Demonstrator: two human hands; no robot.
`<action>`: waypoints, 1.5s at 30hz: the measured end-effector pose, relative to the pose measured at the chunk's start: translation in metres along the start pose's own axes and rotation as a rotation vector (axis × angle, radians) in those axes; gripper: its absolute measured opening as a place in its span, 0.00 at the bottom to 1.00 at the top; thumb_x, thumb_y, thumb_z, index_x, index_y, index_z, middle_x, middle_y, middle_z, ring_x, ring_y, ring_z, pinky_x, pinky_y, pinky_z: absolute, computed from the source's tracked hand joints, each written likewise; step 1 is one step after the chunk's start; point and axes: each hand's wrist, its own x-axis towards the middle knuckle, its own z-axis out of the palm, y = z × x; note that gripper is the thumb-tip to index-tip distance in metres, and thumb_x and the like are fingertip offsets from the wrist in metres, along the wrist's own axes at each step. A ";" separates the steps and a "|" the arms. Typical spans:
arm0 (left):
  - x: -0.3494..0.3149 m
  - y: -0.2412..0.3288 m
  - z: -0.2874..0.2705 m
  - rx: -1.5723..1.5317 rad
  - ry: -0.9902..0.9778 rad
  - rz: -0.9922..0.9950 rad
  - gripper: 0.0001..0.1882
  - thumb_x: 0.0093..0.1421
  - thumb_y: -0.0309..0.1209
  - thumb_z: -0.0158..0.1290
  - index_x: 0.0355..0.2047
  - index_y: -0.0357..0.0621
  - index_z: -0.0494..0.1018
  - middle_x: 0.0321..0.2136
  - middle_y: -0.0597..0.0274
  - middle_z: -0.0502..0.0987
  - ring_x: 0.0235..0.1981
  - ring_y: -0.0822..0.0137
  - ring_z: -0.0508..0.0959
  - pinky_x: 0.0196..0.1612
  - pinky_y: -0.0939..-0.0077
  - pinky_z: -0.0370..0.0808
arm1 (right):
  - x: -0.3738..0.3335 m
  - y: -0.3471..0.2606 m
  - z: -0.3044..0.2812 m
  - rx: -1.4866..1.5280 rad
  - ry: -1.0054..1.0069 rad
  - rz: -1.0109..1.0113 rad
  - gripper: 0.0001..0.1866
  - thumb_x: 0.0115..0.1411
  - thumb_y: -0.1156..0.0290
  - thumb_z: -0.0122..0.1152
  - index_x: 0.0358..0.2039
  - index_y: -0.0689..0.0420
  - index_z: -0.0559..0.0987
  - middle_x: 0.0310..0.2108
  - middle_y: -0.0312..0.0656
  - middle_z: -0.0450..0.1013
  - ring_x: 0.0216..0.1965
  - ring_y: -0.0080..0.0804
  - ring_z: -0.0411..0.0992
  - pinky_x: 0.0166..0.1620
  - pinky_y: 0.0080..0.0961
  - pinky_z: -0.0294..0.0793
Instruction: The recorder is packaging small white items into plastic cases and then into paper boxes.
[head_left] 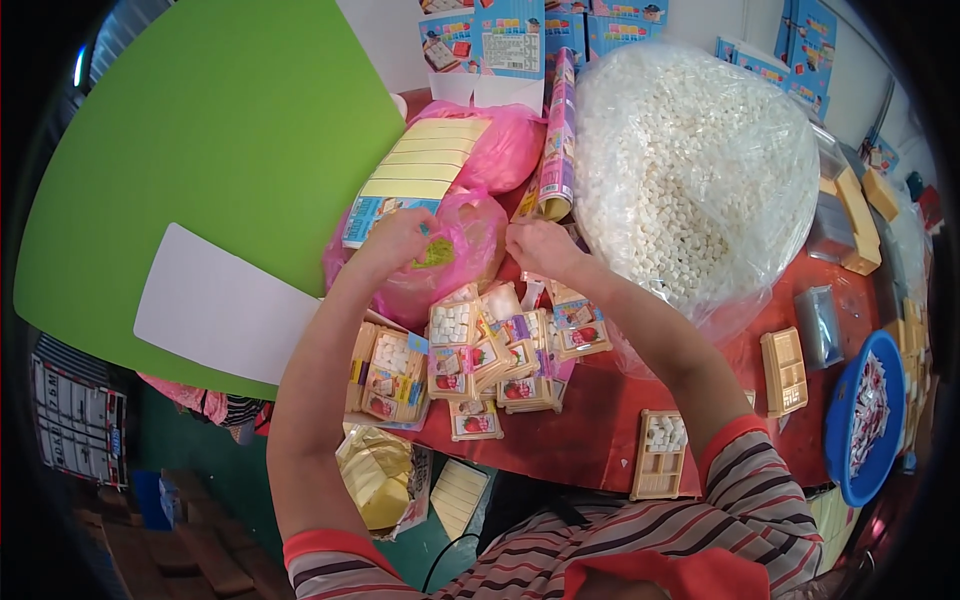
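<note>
My left hand [402, 238] is at the left rim of an open pink plastic bag [478, 222]. Its fingers are curled together; what they hold, if anything, is hidden. Inside the bag, beside those fingertips, lie small bright green pieces [436, 254]. Just past the bag's right side is my right hand [540, 246], fingers closed in a pinch on something too small to name. Below both hands, small cream trays [490, 362] with white pieces and strawberry-printed packets lie in a loose pile. A stack of pale yellow cards [425, 155] rests on the pink bags behind my left hand.
A big clear bag of white pieces [690, 160] fills the right side of the red table [600, 430]. A blue basin [866, 420] of small packets stands far right. A large green board [200, 150] covers the left. An open box [385, 480] sits below the table edge.
</note>
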 end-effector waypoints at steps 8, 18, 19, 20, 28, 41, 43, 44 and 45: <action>-0.027 0.004 -0.003 -0.041 0.089 0.013 0.20 0.56 0.21 0.46 0.49 0.38 0.74 0.16 0.61 0.75 0.12 0.73 0.72 0.16 0.78 0.68 | -0.017 0.008 -0.017 0.757 0.146 0.387 0.12 0.54 0.63 0.58 0.30 0.58 0.81 0.27 0.51 0.77 0.30 0.45 0.77 0.38 0.38 0.75; -0.126 0.087 0.077 -0.322 0.199 0.352 0.07 0.62 0.25 0.49 0.39 0.40 0.74 0.25 0.60 0.78 0.25 0.70 0.76 0.29 0.74 0.72 | -0.136 -0.033 -0.126 1.197 0.029 0.569 0.11 0.58 0.64 0.61 0.26 0.60 0.78 0.21 0.32 0.70 0.22 0.15 0.62 0.27 0.19 0.63; -0.146 0.104 0.100 -0.319 0.189 0.376 0.06 0.61 0.24 0.50 0.38 0.40 0.74 0.26 0.59 0.78 0.26 0.67 0.77 0.31 0.72 0.72 | -0.155 -0.043 -0.148 1.057 -0.057 0.702 0.10 0.59 0.66 0.60 0.28 0.61 0.79 0.23 0.33 0.72 0.25 0.17 0.66 0.30 0.19 0.66; -0.157 0.108 0.122 -0.227 0.194 0.541 0.05 0.60 0.23 0.52 0.37 0.40 0.74 0.27 0.57 0.78 0.27 0.61 0.77 0.33 0.69 0.72 | -0.180 -0.046 -0.149 1.053 -0.055 0.738 0.10 0.59 0.66 0.60 0.28 0.61 0.79 0.23 0.33 0.72 0.25 0.17 0.66 0.30 0.19 0.66; -0.211 0.138 0.275 -0.248 0.125 0.938 0.09 0.49 0.20 0.56 0.32 0.41 0.74 0.30 0.60 0.72 0.34 0.58 0.74 0.42 0.63 0.68 | -0.341 -0.101 -0.160 0.910 0.110 0.884 0.08 0.64 0.74 0.55 0.39 0.64 0.78 0.31 0.33 0.75 0.35 0.17 0.70 0.39 0.16 0.70; -0.252 0.137 0.349 0.069 0.285 0.904 0.13 0.54 0.27 0.56 0.41 0.40 0.75 0.35 0.57 0.71 0.36 0.59 0.73 0.46 0.61 0.63 | -0.406 -0.151 -0.133 0.529 0.268 0.700 0.09 0.59 0.78 0.61 0.41 0.62 0.77 0.34 0.44 0.74 0.36 0.35 0.76 0.40 0.27 0.74; -0.254 0.129 0.347 -0.052 0.328 0.859 0.12 0.55 0.26 0.56 0.41 0.40 0.76 0.39 0.56 0.73 0.39 0.58 0.74 0.48 0.62 0.64 | -0.403 -0.154 -0.135 0.472 0.198 0.633 0.10 0.58 0.77 0.62 0.41 0.61 0.77 0.34 0.44 0.74 0.38 0.38 0.74 0.42 0.28 0.72; -0.255 0.125 0.346 -0.052 0.326 0.859 0.12 0.55 0.26 0.56 0.41 0.40 0.76 0.39 0.56 0.73 0.39 0.58 0.74 0.48 0.62 0.64 | -0.402 -0.155 -0.134 0.415 0.128 0.564 0.10 0.56 0.76 0.63 0.41 0.59 0.78 0.35 0.44 0.74 0.41 0.41 0.73 0.44 0.30 0.70; -0.257 0.121 0.345 -0.125 0.321 0.808 0.12 0.55 0.24 0.56 0.41 0.39 0.76 0.40 0.55 0.73 0.40 0.57 0.74 0.48 0.62 0.64 | -0.400 -0.156 -0.133 0.407 0.070 0.554 0.11 0.55 0.75 0.63 0.40 0.57 0.78 0.37 0.42 0.73 0.43 0.42 0.71 0.47 0.33 0.67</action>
